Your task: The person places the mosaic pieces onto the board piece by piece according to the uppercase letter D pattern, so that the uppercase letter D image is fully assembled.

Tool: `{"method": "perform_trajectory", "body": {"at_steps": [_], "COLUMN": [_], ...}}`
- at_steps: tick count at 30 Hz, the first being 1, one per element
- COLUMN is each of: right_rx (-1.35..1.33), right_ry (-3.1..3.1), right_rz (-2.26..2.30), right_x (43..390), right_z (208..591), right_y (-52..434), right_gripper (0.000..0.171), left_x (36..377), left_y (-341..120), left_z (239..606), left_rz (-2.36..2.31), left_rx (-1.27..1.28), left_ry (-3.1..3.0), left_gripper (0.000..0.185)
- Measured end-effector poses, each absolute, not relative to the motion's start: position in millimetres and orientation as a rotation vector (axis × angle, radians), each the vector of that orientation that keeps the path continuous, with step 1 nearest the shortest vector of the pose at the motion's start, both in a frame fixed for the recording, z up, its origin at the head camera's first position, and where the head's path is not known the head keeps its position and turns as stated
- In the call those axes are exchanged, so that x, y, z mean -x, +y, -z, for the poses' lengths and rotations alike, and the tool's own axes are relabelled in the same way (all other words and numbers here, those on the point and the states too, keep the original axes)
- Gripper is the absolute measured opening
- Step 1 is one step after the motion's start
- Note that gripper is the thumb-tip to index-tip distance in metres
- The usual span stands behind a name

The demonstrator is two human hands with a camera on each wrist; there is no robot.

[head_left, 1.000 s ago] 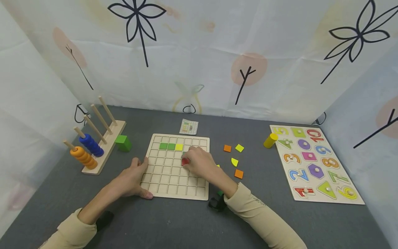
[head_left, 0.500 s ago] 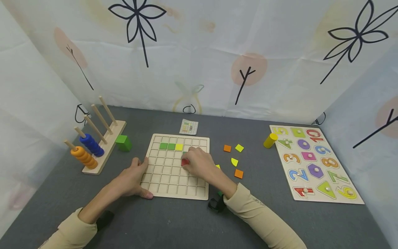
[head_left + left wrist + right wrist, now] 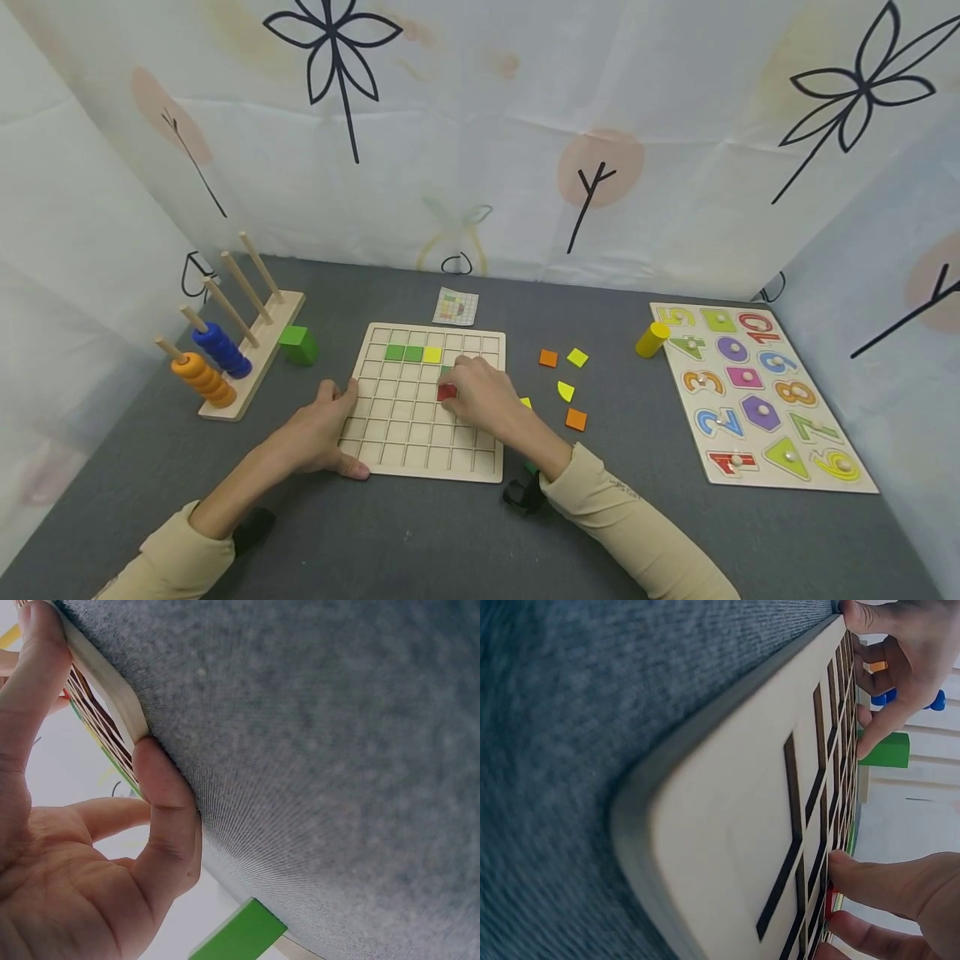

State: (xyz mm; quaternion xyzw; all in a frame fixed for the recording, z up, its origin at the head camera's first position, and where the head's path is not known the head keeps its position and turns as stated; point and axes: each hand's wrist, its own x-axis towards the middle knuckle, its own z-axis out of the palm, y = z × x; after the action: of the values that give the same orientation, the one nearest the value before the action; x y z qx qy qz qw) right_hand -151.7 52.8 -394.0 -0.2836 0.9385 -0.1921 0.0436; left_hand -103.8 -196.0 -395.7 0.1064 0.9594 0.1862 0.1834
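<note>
A wooden grid board [image 3: 405, 446] lies flat on the grey table, with two green tiles [image 3: 403, 352] and a yellow tile [image 3: 432, 354] in its second row. My right hand [image 3: 480, 396] rests on the board's right half, fingertips pressing a red tile [image 3: 446, 391] in a cell; a green tile peeks out just above it. My left hand [image 3: 318, 433] grips the board's left edge [image 3: 105, 682], thumb at the near corner. The right wrist view shows the board's surface [image 3: 735, 817] edge-on, with my fingers [image 3: 877, 885] on the red tile.
Loose orange and yellow tiles [image 3: 576, 418] lie right of the board. A pattern card [image 3: 455, 306] sits behind it. A peg rack with blue and orange rings [image 3: 225, 354] and a green block [image 3: 298, 344] stand left. A yellow cylinder [image 3: 652, 338] and number puzzle [image 3: 757, 392] are right.
</note>
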Motion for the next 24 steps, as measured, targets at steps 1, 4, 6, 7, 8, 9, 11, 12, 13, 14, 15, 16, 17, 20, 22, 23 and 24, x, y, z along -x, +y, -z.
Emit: {"method": "perform_trajectory", "body": {"at_steps": [1, 4, 6, 7, 8, 9, 11, 12, 13, 14, 15, 16, 17, 20, 22, 23, 24], "right_rx": [0.871, 0.884, 0.892, 0.895, 0.897, 0.902, 0.912, 0.914, 0.915, 0.911, 0.902, 0.888, 0.869, 0.812, 0.783, 0.771, 0.762], "right_ry": [2.868, 2.865, 2.863, 2.861, 2.857, 2.854, 2.844, 2.838, 2.833, 2.827, 2.821, 2.816, 2.810, 2.803, 2.812, 2.818, 2.824], "right_rz": [0.583, 0.572, 0.575, 0.576, 0.577, 0.579, 0.587, 0.589, 0.596, 0.609, 0.619, 0.629, 0.639, 0.673, 0.669, 0.666, 0.663], "right_x": [152, 152, 152, 152, 152, 152, 153, 153, 153, 153, 153, 153, 152, 151, 149, 148, 148], "right_z": [395, 395, 395, 395, 395, 395, 394, 393, 393, 392, 392, 391, 389, 385, 382, 380, 379], "right_y": [53, 54, 54, 54, 55, 55, 56, 57, 58, 59, 61, 62, 64, 71, 76, 79, 81], "right_gripper": [0.013, 0.013, 0.013, 0.014, 0.014, 0.014, 0.015, 0.016, 0.016, 0.017, 0.018, 0.020, 0.022, 0.024, 0.025, 0.025, 0.025], "left_x": [104, 104, 103, 103, 103, 103, 103, 103, 103, 103, 103, 103, 104, 104, 104, 104, 104], "left_y": [-196, -196, -196, -196, -196, -196, -196, -196, -196, -196, -196, -196, -196, -196, -197, -197, -197], "left_z": [396, 396, 396, 396, 396, 395, 395, 395, 395, 395, 395, 396, 396, 396, 396, 396, 396], "left_rz": [-0.523, -0.523, -0.526, -0.527, -0.529, -0.531, -0.530, -0.529, -0.528, -0.529, -0.529, -0.528, -0.529, -0.532, -0.537, -0.538, -0.539], "left_rx": [-0.300, -0.298, -0.296, -0.295, -0.293, -0.294, -0.296, -0.295, -0.295, -0.296, -0.298, -0.296, -0.297, -0.301, -0.306, -0.309, -0.311], "left_ry": [2.706, 2.706, 2.705, 2.705, 2.704, 2.704, 2.706, 2.706, 2.706, 2.707, 2.707, 2.708, 2.707, 2.709, 2.710, 2.709, 2.710], "left_gripper": [0.139, 0.139, 0.139, 0.139, 0.139, 0.139, 0.139, 0.139, 0.139, 0.139, 0.139, 0.139, 0.139, 0.140, 0.140, 0.140, 0.139]}}
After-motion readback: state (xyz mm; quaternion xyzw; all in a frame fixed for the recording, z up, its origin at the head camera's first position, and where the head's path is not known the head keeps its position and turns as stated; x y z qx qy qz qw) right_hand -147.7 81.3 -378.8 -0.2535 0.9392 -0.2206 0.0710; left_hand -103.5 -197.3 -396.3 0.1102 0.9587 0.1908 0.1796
